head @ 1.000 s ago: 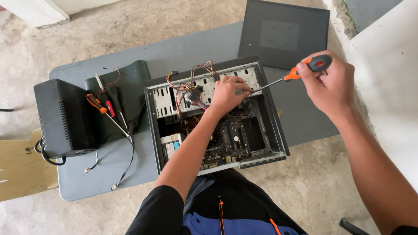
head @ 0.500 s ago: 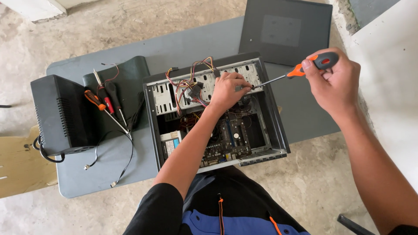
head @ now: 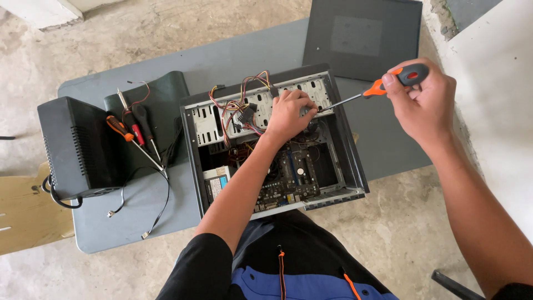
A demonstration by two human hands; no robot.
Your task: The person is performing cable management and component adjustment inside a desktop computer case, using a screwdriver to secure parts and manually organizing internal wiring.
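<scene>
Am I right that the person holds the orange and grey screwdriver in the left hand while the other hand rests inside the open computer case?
Not quite: the head view shows the screwdriver in the right hand. It is the left hand that rests inside the open computer case.

- My one view: head camera, looking steeply down from above the tabletop (head: 233,53).
- Near range; both forearms enter from the bottom edge.
- Open computer case (head: 272,139) sits centre frame, concrete floor (head: 166,25) around.
</scene>
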